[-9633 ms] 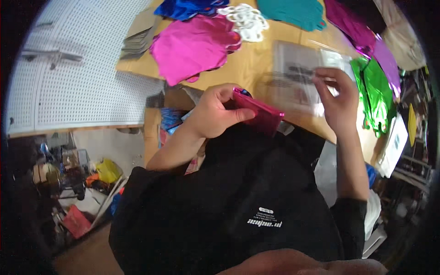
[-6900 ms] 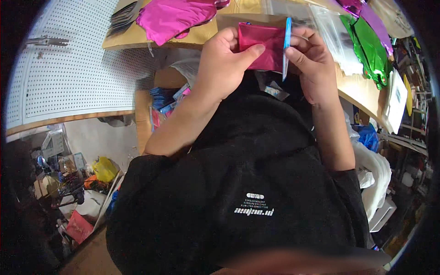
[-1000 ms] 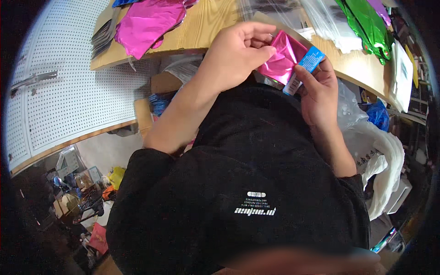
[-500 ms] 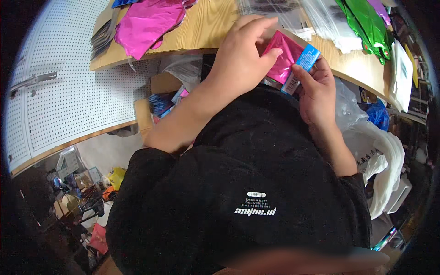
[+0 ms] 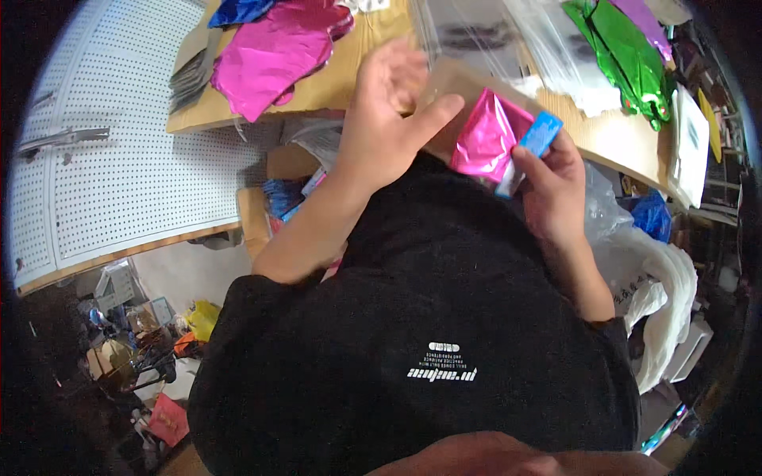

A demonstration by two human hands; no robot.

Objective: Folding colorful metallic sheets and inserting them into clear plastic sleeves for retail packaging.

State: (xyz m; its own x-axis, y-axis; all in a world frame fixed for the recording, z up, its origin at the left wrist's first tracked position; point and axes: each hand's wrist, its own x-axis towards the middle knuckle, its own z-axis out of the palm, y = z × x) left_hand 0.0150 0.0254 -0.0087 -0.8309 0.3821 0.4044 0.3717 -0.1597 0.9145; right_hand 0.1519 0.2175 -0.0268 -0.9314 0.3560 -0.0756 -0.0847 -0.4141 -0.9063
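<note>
Right hand (image 5: pixel 556 178) pinches folded pink foil piece (image 5: pixel 486 136) and small blue card (image 5: pixel 538 136), close to chest, above counter (image 5: pixel 349 75) edge. Left hand (image 5: pixel 389 127) open, thumb against foil. Best: keep foil flat, card square, pinch firm, slide slow.

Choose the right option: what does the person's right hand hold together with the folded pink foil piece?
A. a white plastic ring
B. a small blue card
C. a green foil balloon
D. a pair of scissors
B: the right hand pinches a small blue card against the edge of the folded pink foil piece, while the left hand is open above it.
</note>
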